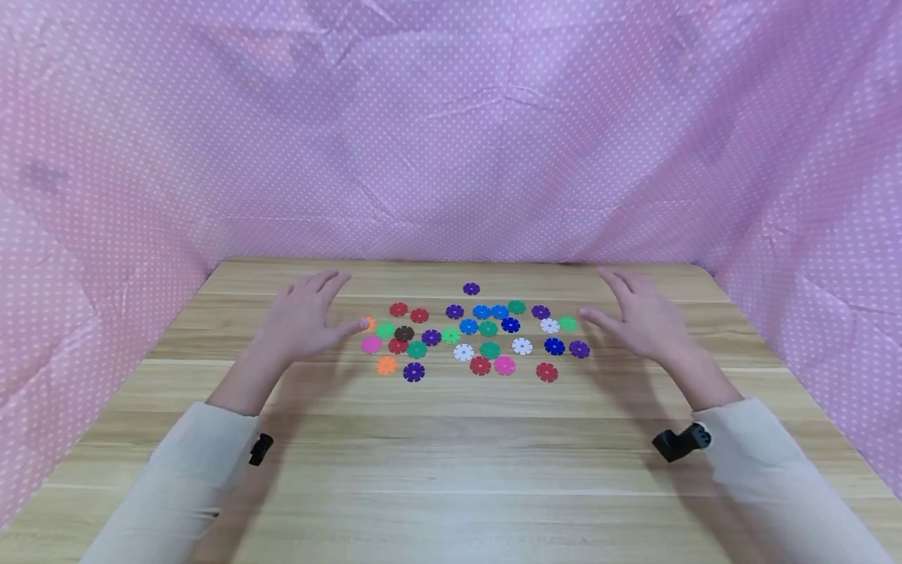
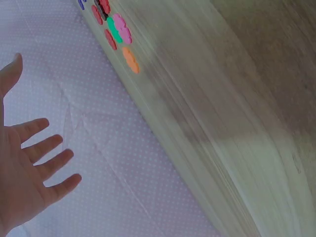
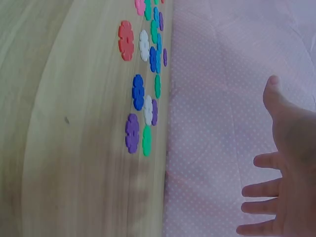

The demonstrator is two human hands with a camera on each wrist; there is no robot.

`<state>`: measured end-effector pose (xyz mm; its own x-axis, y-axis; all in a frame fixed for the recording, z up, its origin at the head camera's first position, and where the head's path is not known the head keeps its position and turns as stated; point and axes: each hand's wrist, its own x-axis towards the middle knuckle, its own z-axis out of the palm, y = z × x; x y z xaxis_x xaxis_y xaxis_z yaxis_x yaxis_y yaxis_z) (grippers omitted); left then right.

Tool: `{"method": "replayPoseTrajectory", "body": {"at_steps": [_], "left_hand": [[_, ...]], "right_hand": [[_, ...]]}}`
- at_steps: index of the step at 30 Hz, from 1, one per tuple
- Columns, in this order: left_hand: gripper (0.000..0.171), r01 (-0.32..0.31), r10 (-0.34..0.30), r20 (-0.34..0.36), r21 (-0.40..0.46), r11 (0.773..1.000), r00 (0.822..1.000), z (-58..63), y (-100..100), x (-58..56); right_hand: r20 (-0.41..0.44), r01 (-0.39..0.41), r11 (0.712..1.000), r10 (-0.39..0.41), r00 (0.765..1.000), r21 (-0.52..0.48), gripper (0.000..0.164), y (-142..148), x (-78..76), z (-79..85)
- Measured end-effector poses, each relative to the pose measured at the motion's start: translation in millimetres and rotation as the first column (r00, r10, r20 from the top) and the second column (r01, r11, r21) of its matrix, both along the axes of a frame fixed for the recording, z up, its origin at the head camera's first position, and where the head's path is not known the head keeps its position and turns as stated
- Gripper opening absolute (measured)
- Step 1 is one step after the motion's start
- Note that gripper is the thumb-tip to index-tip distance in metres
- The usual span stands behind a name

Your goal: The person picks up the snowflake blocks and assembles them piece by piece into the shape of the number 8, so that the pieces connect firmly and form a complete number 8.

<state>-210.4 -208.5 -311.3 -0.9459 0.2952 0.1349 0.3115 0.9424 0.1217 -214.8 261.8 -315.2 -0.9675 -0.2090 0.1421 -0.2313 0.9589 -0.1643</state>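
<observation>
Both arms reach forward, the left forearm [image 1: 186,470] and right forearm [image 1: 768,470] slanting inward. I see the left hand [image 1: 304,319] and right hand [image 1: 640,319] held raised, well apart, fingers [image 2: 44,146] spread loosely, each thumb [image 1: 347,330] pointing inward. The wrists [image 1: 244,380] look nearly straight, though the angle makes that hard to judge.

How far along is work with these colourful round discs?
Nothing looks done yet: the multicoloured, notched, round plastic-looking discs lie scattered on the pale wood-grain table. Neither the spread left hand nor the spread right hand holds any. All visible discs seem left to handle.
</observation>
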Motion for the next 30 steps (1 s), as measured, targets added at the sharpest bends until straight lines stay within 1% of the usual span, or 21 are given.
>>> {"method": "replayPoseTrajectory", "body": {"at_steps": [4, 8, 14, 19, 21, 23, 25, 27, 28, 30], "left_hand": [[0.077, 0.040, -0.040, 0.044, 0.013, 0.999, 0.998, -5.6, 2.1, -2.4], [0.073, 0.102, -0.104, 0.074, 0.040, 0.994, 0.992, -12.8, 6.6, -3.3], [0.065, 0.176, -0.191, 0.141, 0.110, 0.978, 0.971, -23.5, 20.6, 0.2], [0.058, 0.239, -0.259, 0.154, 0.139, 0.961, 0.954, -30.9, 35.8, 3.7], [0.055, 0.269, -0.290, 0.160, 0.138, 0.953, 0.944, -32.3, 42.5, 5.2], [0.053, 0.284, -0.305, 0.184, 0.132, 0.950, 0.935, -33.3, 49.7, 6.9], [0.051, 0.301, -0.318, 0.207, 0.111, 0.947, 0.925, -34.4, 56.7, 9.2], [0.049, 0.321, -0.331, 0.215, 0.081, 0.944, 0.919, -36.5, 62.7, 11.6], [0.048, 0.331, -0.338, 0.216, 0.069, 0.941, 0.916, -38.0, 65.2, 12.5], [0.045, 0.361, -0.360, 0.192, 0.032, 0.932, 0.913, -40.8, 69.4, 13.9]], "right_hand": [[0.019, -0.005, 0.999, 0.006, 1.000, -0.035, 0.082, -6.8, 0.2, -3.2], [0.026, -0.040, 0.996, 0.042, 0.999, -0.075, 0.071, -14.3, -0.1, -9.7], [0.051, -0.107, 0.989, 0.112, 0.992, -0.105, 0.057, -27.8, 0.2, -21.8], [0.046, -0.199, 0.968, 0.208, 0.977, -0.155, 0.049, -43.0, 0.6, -30.4], [0.060, -0.220, 0.960, 0.233, 0.971, -0.171, 0.049, -49.6, 1.7, -32.3], [0.080, -0.238, 0.956, 0.254, 0.964, -0.169, 0.047, -56.1, 3.2, -33.8], [0.108, -0.246, 0.954, 0.266, 0.958, -0.170, 0.046, -62.6, 4.9, -34.8], [0.129, -0.265, 0.949, 0.288, 0.949, -0.171, 0.043, -69.1, 6.1, -36.0], [0.138, -0.277, 0.945, 0.302, 0.943, -0.174, 0.041, -72.0, 6.5, -36.9], [0.151, -0.301, 0.937, 0.328, 0.933, -0.178, 0.037, -77.6, 7.3, -38.6]]}}
